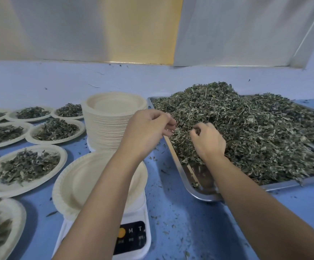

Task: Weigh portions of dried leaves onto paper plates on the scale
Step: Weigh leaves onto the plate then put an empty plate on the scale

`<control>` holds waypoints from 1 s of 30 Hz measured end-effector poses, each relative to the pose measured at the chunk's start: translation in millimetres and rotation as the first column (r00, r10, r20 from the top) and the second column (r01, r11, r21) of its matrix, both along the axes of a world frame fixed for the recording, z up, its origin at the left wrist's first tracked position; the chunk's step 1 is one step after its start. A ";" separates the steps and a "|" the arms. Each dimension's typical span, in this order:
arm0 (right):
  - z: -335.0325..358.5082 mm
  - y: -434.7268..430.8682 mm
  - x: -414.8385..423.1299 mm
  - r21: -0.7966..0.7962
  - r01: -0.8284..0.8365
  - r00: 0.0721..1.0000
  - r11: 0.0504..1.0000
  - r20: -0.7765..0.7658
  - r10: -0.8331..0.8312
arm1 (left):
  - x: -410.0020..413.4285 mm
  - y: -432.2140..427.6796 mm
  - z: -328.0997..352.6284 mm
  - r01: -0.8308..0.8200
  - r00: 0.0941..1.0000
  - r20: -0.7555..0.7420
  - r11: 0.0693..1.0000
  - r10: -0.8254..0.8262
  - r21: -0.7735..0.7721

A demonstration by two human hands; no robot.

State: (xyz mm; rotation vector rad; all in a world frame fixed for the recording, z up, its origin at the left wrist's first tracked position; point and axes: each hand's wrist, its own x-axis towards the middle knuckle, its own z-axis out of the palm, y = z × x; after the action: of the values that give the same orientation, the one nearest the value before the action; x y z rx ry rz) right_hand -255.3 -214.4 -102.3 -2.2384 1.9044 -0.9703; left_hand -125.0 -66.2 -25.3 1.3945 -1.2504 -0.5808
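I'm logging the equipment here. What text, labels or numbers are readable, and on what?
"M": on the black panel of the scale.
"T": same panel, right of the M.
Small captions under the orange button, M and T: too blurred to read.
Nothing readable on the paper plates, tray or dried leaves.

At the rim of the shiny steel tray point(182, 175) the left grip point(146, 132) pinches leaf bits point(172, 130); the right grip point(207, 142) curls into the heap of dried green leaves point(255, 128). A white paper plate point(81, 184) sits on the white digital scale point(133, 239).
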 end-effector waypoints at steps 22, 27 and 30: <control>-16.6 5.2 18.1 0.218 -0.372 0.827 0.902 -0.363 0.429 | -0.2 -0.3 -1.7 -0.006 1.000 0.010 1.000 0.006 0.024; -12.7 10.0 20.6 0.240 -0.325 0.824 0.915 -0.402 0.399 | 1.0 -0.1 -2.4 -0.008 1.000 0.009 1.000 0.008 0.028; -13.4 7.5 19.7 0.245 -0.345 0.848 0.906 -0.333 0.413 | 1.5 -1.3 -4.0 -0.014 1.000 0.015 0.999 0.013 0.029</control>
State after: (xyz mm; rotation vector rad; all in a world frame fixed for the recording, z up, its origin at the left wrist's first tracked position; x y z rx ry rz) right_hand -235.6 -206.9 -115.7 -2.6883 1.4725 -0.3144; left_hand -123.5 -67.5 -29.4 1.4327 -1.2480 -0.5820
